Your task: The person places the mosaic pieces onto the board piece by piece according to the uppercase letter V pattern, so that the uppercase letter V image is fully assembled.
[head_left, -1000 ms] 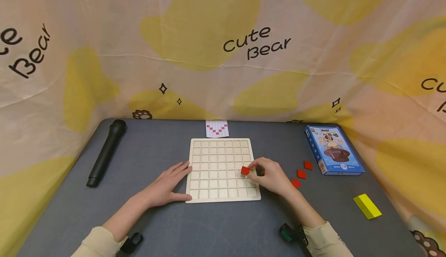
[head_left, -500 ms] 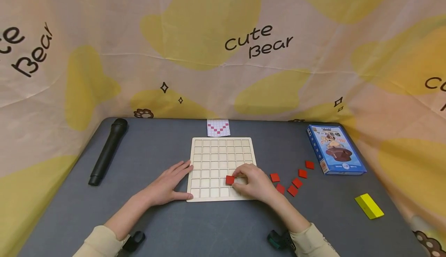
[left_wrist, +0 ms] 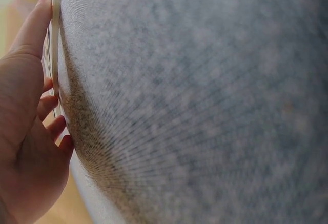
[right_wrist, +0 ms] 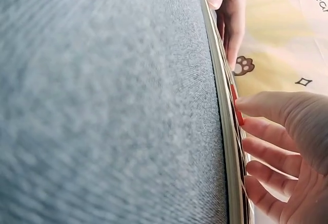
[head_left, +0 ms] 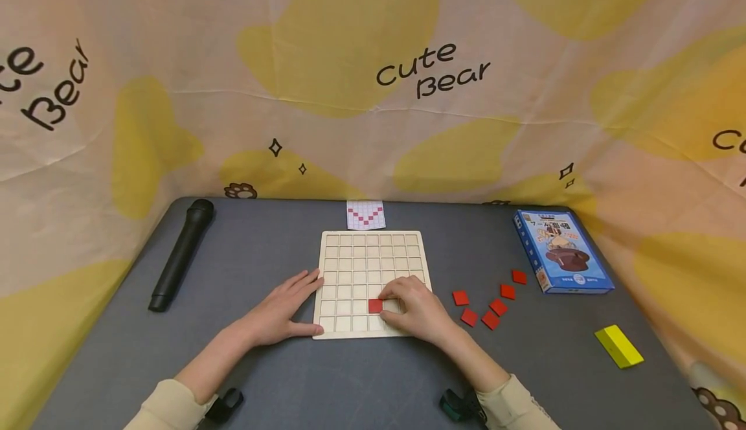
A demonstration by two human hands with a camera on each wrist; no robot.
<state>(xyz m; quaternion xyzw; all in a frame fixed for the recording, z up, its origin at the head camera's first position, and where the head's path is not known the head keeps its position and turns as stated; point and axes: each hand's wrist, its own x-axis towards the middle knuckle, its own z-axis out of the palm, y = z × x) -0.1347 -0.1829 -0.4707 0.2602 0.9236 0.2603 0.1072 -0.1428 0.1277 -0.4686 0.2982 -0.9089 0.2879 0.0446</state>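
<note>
My right hand pinched a red tile with curled fingers, setting it in a cell of the wooden grid board's second row from the near edge. My left hand lay flat, fingers straight, bracing the board's left near corner.

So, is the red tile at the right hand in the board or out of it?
In: the red tile lies flat in a cell of the wooden board, the right hand touching it.
</note>
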